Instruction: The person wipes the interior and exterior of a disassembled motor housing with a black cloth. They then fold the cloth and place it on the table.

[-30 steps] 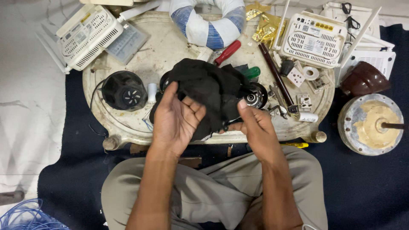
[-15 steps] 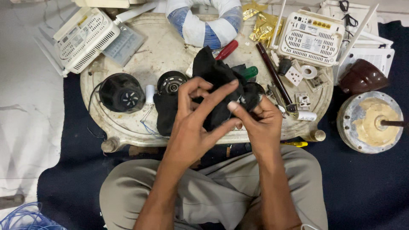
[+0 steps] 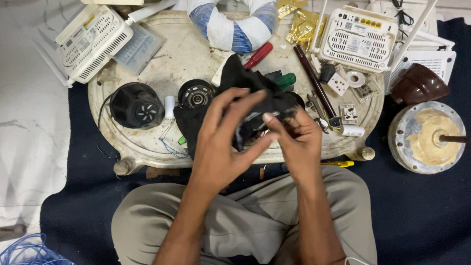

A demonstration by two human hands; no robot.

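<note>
Head view: left hand (image 3: 223,132) and right hand (image 3: 294,140) both clamped on the black cloth (image 3: 240,83) at the tabletop (image 3: 196,54) near edge, centre. Black fan housing (image 3: 136,105) and round motor part (image 3: 196,93) sit just left of it; red-handled screwdriver (image 3: 258,55) behind.

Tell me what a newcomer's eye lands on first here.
Both hands meet at the centre: the left hand and right hand grip a black cloth bunched over a small part. Left of it on the low round table sit a black motor housing and an open motor.
</note>
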